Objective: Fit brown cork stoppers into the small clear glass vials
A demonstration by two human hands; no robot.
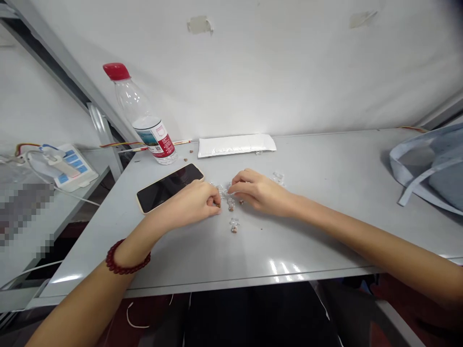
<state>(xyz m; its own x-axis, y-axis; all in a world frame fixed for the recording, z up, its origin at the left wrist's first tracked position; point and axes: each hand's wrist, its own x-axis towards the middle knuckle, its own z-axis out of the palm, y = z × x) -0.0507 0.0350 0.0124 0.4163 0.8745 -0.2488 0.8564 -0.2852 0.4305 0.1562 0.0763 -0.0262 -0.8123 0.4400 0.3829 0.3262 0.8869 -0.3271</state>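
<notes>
Tiny clear bottles with brown corks lie scattered on the grey table. One corked bottle lies nearest the front edge, with another corked bottle just behind it. My left hand is closed at the left of this group, fingers curled in; whatever it pinches is hidden. My right hand comes from the right, thumb and fingers closed at a small clear bottle on the edge of the cluster. Beside the right fingers lies a small cork. More clear pieces lie behind the right hand.
A phone lies left of the cluster, partly under my left hand. Behind it stands a red-capped water bottle. A white packet rests by the wall. A power strip sits at left, a grey-blue fabric bag at right.
</notes>
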